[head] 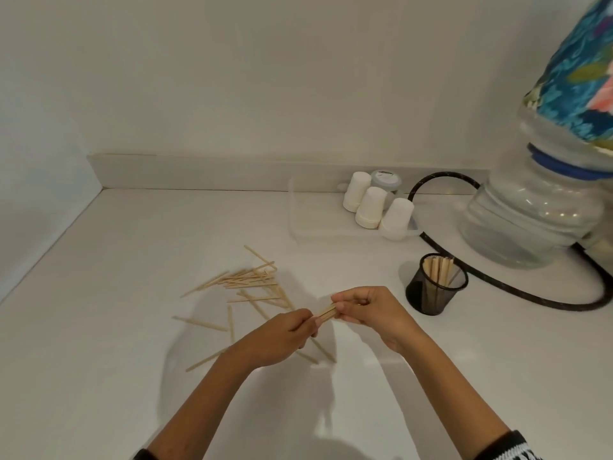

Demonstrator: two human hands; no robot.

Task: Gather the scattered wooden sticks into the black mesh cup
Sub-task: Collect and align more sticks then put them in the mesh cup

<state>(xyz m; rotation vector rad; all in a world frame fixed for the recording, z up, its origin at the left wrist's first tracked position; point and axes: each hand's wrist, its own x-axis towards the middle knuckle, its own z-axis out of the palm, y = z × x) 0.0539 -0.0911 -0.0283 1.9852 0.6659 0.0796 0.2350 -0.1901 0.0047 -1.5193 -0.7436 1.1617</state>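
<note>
A small bundle of wooden sticks (pixel 326 312) is held between both hands above the white counter. My left hand (pixel 282 336) grips its near end and my right hand (pixel 368 308) pinches its far end. Several loose wooden sticks (pixel 247 282) lie scattered in a pile to the left and beneath my hands. The black mesh cup (pixel 434 285) stands upright to the right of my right hand, with several sticks standing in it.
A clear tray (pixel 298 214) with three upturned white paper cups (pixel 373 207) and a small tub sits at the back. A large water bottle (pixel 530 207) under a patterned cloth stands at the right, and a black hose (pixel 517 292) curves behind the mesh cup.
</note>
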